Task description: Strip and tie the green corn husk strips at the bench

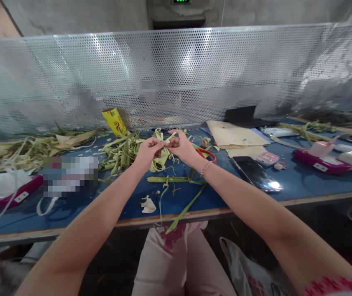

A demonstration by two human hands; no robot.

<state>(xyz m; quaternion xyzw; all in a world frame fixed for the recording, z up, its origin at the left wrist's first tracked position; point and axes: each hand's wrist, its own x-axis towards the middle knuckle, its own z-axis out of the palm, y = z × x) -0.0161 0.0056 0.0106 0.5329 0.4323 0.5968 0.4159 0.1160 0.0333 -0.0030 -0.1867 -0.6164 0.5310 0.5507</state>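
Note:
My left hand (pixel 148 153) and my right hand (pixel 180 146) meet above the middle of the table, fingertips pinched together. Between them is a thin pale-green leaf strip (pixel 171 136), partly hidden by the fingers. Just under the hands lie curled pale-green leaves (pixel 160 161). To the left is a heap of cut green leaf pieces (pixel 123 154). Nearer to me a green stalk (pixel 169 179) lies crosswise, with a long narrow leaf (pixel 183 211) reaching over the table edge. A red looped handle (pixel 208 155) shows behind my right wrist; the rest of it is hidden.
A phone (pixel 257 173) and brown paper sheets (pixel 234 135) lie to the right. Magenta boxes stand at left (pixel 29 191) and right (pixel 320 162). A yellow tube (pixel 114 122) leans near the perforated metal screen (pixel 176 74). Dry husks (pixel 73 139) lie far left.

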